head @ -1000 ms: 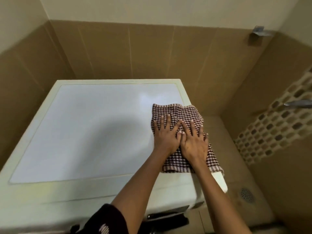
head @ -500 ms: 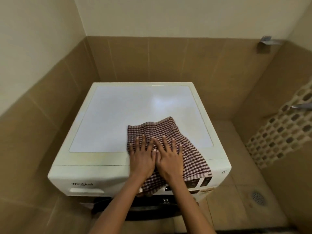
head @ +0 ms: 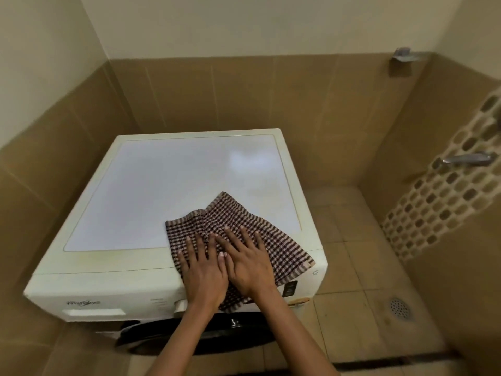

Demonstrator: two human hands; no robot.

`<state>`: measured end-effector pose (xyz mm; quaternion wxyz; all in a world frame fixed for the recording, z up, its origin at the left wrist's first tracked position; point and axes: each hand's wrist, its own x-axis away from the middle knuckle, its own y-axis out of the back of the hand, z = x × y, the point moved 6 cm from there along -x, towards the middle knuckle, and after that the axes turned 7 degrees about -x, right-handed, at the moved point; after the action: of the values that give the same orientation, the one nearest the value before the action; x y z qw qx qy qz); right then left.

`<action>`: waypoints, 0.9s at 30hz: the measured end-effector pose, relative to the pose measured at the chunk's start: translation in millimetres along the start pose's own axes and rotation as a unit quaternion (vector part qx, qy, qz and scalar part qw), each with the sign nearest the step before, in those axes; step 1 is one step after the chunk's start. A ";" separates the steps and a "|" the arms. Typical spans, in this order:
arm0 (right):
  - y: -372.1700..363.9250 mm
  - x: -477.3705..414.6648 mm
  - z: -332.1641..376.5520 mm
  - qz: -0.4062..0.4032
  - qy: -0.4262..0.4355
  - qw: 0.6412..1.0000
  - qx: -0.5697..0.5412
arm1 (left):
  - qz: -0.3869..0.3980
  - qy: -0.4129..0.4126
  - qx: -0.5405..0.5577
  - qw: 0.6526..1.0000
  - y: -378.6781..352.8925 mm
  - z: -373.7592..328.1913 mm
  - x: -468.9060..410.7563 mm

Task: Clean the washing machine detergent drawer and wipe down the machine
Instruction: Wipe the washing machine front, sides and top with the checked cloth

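**Hands pressed flat on checked cloth at the washer's front edge**

Both hands lay open on the cloth, fingers spread and palms down, neither pinching anything. The left hand (head: 203,270) and right hand (head: 248,263) sat side by side and touching, the left thumb resting against the right hand. Under them was a brown-and-white checked dishcloth (head: 260,226), at about five o'clock on the top of the washing machine (head: 162,191), its near edge draped over the front lip onto the control panel (head: 291,289). The detergent drawer (head: 93,312) sat shut at seven o'clock on the front face, well apart from the hands.

The cloth looked soft, thin and light, likely to bunch or slide on the smooth top unless held under flat palms; its loose right corner at four o'clock, or the far edge at twelve, would have been the easiest places to pick it up. The lid seemed stiff and slick, so steady downward pressure should have carried the cloth across it.

Compared with half a second before, the cloth and hands sat further toward the right front corner, and the cloth's far edge had folded up into a peak. A full second before, the hands had been up the right-hand side.
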<state>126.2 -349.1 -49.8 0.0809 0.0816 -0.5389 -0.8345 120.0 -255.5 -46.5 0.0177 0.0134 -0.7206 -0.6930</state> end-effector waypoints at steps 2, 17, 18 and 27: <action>7.7 4.4 -18.2 -0.003 -0.006 1.000 0.002 | -0.011 -0.012 -0.003 1.000 1.4 -20.4 0.4; 58.6 49.6 -143.9 -0.160 -0.027 0.985 -0.057 | 0.015 -0.108 0.017 0.994 -17.5 -163.3 7.4; 60.7 50.8 -148.9 -0.171 -0.027 0.980 -0.096 | 0.018 -0.115 0.016 0.993 -18.2 -170.1 5.5; 82.1 46.0 -186.8 -0.191 -0.105 0.921 -0.321 | 0.006 -0.187 0.070 0.980 -3.9 -211.0 -10.3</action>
<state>127.0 -558.2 -52.9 -0.1155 0.0649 -0.2212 -0.9662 139.5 -465.9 -42.3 -0.1139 -0.1197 -0.7582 -0.6308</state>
